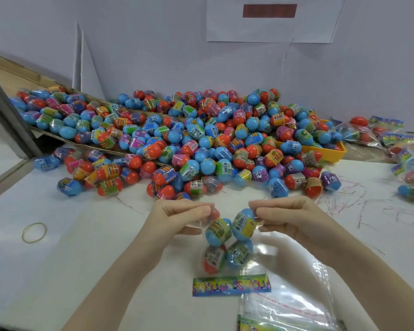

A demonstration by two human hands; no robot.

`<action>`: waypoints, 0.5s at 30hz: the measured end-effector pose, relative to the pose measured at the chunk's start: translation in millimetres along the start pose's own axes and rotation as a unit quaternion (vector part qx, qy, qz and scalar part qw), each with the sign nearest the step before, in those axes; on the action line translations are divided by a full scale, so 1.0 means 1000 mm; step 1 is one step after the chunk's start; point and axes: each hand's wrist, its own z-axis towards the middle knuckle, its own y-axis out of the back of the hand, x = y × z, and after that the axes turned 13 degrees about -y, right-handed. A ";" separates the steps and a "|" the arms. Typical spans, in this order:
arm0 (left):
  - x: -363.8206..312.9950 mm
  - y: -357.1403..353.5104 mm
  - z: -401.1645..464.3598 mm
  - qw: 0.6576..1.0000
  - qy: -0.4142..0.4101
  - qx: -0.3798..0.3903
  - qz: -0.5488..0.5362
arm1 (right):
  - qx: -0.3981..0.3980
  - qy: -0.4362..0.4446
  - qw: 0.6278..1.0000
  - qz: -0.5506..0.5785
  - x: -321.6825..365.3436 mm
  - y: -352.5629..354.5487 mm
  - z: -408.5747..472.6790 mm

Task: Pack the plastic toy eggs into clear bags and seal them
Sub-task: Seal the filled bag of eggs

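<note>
A clear bag [227, 249] with a colourful header strip [232, 285] at its near end hangs between my hands. It holds several blue and orange toy eggs [219, 231]. My left hand [179, 217] pinches the bag's open edge on the left, fingers curled. My right hand [288, 217] pinches the same edge on the right. A large heap of loose wrapped eggs [201, 142] lies on the white table [58, 271] just beyond my hands.
Empty clear bags [287, 304] lie stacked at the near right. Packed bags [392, 137] sit at the far right beside a yellow tray [332, 152]. A rubber band [34, 232] lies at the left. A cardboard box flap [14, 77] slopes at the far left.
</note>
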 end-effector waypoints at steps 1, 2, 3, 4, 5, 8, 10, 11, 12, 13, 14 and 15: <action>-0.001 0.001 0.000 1.000 -0.005 -0.001 -0.002 | 0.003 -0.004 1.000 0.005 0.000 0.001 0.001; -0.001 0.001 -0.001 1.000 -0.010 -0.001 -0.005 | 0.004 -0.009 1.000 0.010 0.000 0.001 0.001; -0.001 0.002 -0.001 1.000 -0.018 0.000 -0.006 | 0.006 -0.014 1.000 0.013 0.000 0.002 0.002; -0.001 0.004 -0.002 1.000 -0.027 0.000 -0.006 | 0.010 -0.019 1.000 0.015 0.000 0.002 0.002; -0.001 0.005 -0.003 0.999 -0.035 0.000 -0.007 | 0.014 -0.021 1.000 0.015 0.000 0.002 0.001; 0.000 0.009 -0.003 0.999 -0.046 0.008 -0.014 | 0.022 -0.009 1.000 0.011 -0.002 0.002 0.001; 0.000 0.012 -0.002 0.999 -0.043 0.017 -0.019 | 0.018 0.009 1.000 0.015 -0.005 0.002 0.001; 0.000 0.013 -0.001 0.999 -0.040 0.022 -0.021 | 0.015 0.019 1.000 0.019 -0.006 0.002 0.002; 0.001 0.013 0.000 0.999 -0.039 0.031 -0.022 | 0.013 0.028 0.999 0.022 -0.007 0.002 0.002; 0.001 0.014 0.000 0.998 -0.037 0.040 -0.023 | 0.013 0.036 0.999 0.023 -0.008 0.002 0.002; 0.002 0.015 0.002 0.998 -0.035 0.048 -0.023 | 0.013 0.044 0.999 0.020 -0.008 0.002 0.002; 0.003 0.016 0.002 0.997 -0.033 0.057 -0.027 | 0.015 0.052 0.998 0.014 -0.009 0.002 0.002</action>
